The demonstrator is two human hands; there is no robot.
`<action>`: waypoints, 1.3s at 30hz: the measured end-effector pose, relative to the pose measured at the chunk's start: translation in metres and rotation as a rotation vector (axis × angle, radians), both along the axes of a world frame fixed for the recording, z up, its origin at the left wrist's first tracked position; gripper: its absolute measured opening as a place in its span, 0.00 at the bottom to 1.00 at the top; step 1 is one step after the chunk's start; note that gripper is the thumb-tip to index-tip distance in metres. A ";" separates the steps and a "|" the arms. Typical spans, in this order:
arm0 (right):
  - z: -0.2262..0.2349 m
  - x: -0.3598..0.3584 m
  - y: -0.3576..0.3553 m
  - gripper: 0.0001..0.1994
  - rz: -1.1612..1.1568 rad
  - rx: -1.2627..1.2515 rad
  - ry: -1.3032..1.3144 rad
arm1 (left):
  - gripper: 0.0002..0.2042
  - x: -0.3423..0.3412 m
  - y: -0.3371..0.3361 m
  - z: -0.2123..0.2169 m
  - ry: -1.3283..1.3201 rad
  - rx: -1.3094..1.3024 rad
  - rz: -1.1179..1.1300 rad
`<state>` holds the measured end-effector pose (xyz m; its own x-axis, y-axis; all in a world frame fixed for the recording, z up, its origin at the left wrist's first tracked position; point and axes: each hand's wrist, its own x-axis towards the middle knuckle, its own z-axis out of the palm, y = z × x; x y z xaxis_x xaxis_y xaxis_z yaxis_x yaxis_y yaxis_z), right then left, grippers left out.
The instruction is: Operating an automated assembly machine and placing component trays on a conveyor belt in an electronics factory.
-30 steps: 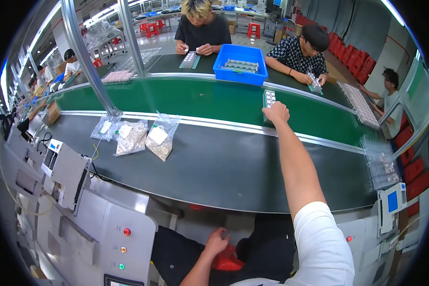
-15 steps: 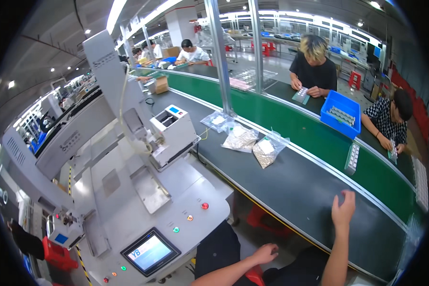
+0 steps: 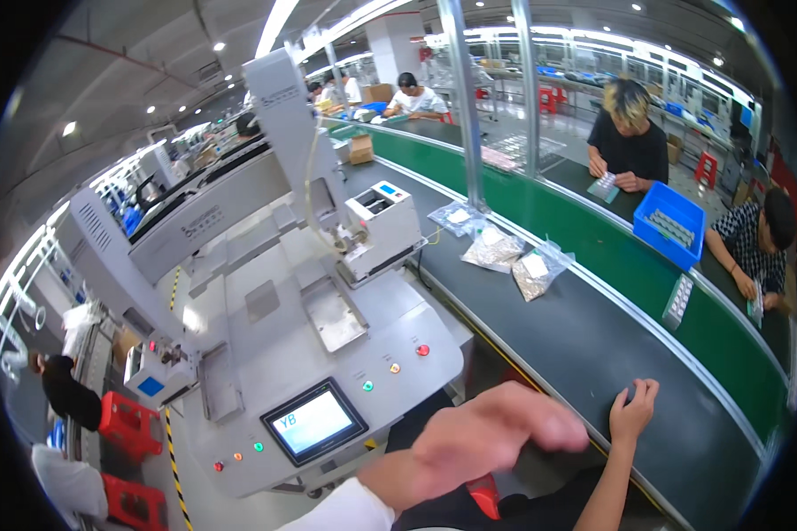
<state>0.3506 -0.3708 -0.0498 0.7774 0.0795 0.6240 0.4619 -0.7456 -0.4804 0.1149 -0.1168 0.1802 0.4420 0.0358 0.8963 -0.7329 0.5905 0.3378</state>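
- On the person's left, a large grey metal machine with a flat deck and an upright column (image 3: 270, 345); it fills much of the view, the camera having swung leftward over the last second.
- Long dark matte tabletop (image 3: 584, 336), running diagonally in front of the person.
- Smooth green conveyor belt (image 3: 602, 252), metal-railed, along the tabletop's far side.
- Across the belt: a co-worker in a black shirt (image 3: 629, 142) and one in a dark patterned shirt (image 3: 744, 230), both bent over small pieces.
- Rectangular blue plastic bin (image 3: 662, 248) at the belt's far side, strip-shaped pieces inside.
- Black-framed rectangular touchscreen (image 3: 314, 420) on the machine's front, lit.
- Left hand (image 3: 496, 429): raised from the lap since half a second ago, motion-blurred, near the tabletop's near edge. Cannot tell whether its fingers are apart or together.
- Right hand (image 3: 633, 407): at the tabletop's near side, fingers loosely curled and apart from the thumb, nothing visible between. A second ago it was on the holder.
- Clear plastic bags of small pale parts (image 3: 494, 250), on the tabletop by the rail.
- Narrow pale holder with a row of whitish pieces (image 3: 679, 303): lies on the belt, just beside the bin, well apart from both hands. Judgement: it has been let go, and handling of it seems over for now.
- Small round red button (image 3: 423, 350) on the deck's corner, untouched.
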 end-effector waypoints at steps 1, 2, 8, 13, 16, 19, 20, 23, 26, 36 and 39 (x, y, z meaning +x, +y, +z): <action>-0.004 0.000 -0.004 0.13 -0.005 -0.012 -0.002 | 0.24 0.004 -0.011 0.030 -0.250 -0.088 -0.017; 0.002 -0.002 0.007 0.12 0.014 0.015 -0.010 | 0.22 -0.025 -0.003 0.054 -0.190 0.070 0.044; -0.014 -0.002 -0.013 0.12 -0.003 -0.002 0.003 | 0.18 -0.056 -0.010 0.102 -0.427 0.026 -0.018; 0.007 -0.013 0.007 0.11 0.010 0.021 0.057 | 0.18 -0.091 -0.014 0.112 -0.467 -0.034 0.078; 0.038 -0.032 0.007 0.12 -0.009 -0.057 0.014 | 0.17 -0.110 -0.005 0.121 -0.533 0.028 0.197; 0.039 -0.033 0.006 0.11 0.016 -0.062 -0.030 | 0.18 -0.126 -0.002 0.103 -0.571 -0.066 0.354; 0.031 -0.034 -0.009 0.11 -0.025 -0.072 -0.033 | 0.18 -0.117 0.012 0.102 -0.572 -0.087 0.316; 0.035 -0.036 0.005 0.12 0.023 -0.097 -0.061 | 0.18 -0.138 0.019 0.116 -0.634 -0.019 0.414; 0.044 -0.043 0.014 0.12 0.024 -0.152 -0.026 | 0.19 -0.155 0.021 0.130 -0.720 -0.081 0.486; -0.011 -0.003 -0.006 0.14 0.014 -0.239 -0.236 | 0.20 -0.202 0.042 0.162 -0.751 0.042 0.525; -0.021 0.009 -0.012 0.13 0.024 -0.312 -0.259 | 0.19 -0.208 0.045 0.159 -0.737 0.044 0.529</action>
